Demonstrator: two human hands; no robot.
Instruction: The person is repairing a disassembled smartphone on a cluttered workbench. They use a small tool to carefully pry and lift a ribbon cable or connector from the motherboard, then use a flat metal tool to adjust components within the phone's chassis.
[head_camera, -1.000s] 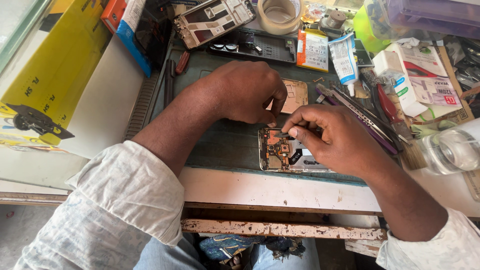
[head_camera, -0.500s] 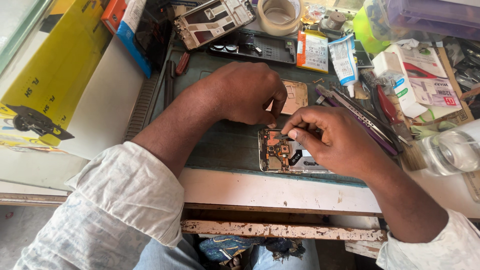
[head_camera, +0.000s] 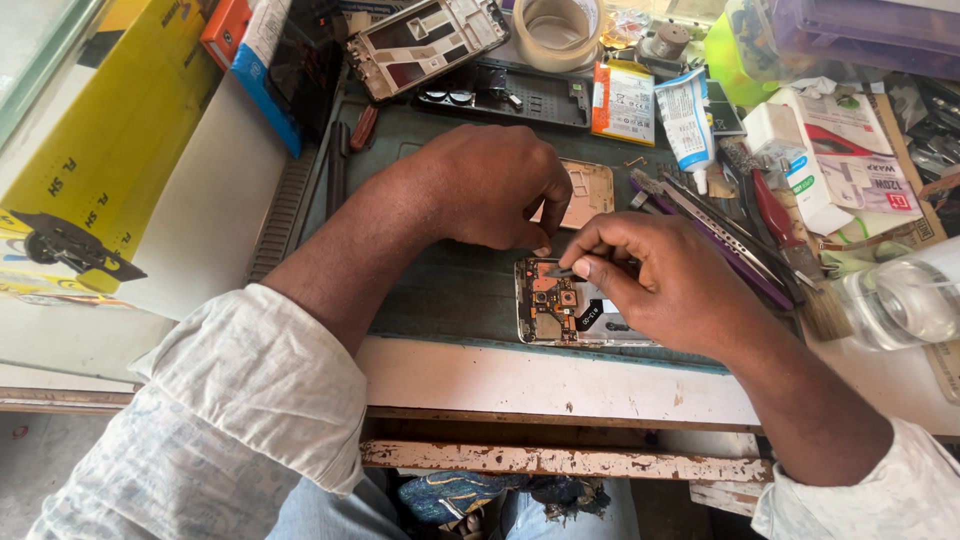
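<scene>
An opened phone (head_camera: 556, 308) with its back off lies on a dark green work mat (head_camera: 440, 290), showing an orange circuit board. My right hand (head_camera: 665, 285) pinches thin metal tweezers (head_camera: 560, 271), whose tip rests on the top of the board. My left hand (head_camera: 490, 185) hovers just above the phone's upper edge, with fingertips pressing down beside the tweezer tip. The right half of the phone is hidden under my right hand.
A tape roll (head_camera: 556, 28), a phone frame (head_camera: 425, 40), a black phone part (head_camera: 505, 95), a white tube (head_camera: 686, 115), small boxes (head_camera: 840, 150) and hand tools (head_camera: 730, 235) crowd the back and right. A clear jar (head_camera: 900, 300) stands at right, a yellow box (head_camera: 100, 150) at left.
My right hand has shifted slightly, moving the tweezer tip a little on the top of the board. The left hand has stayed almost still.
</scene>
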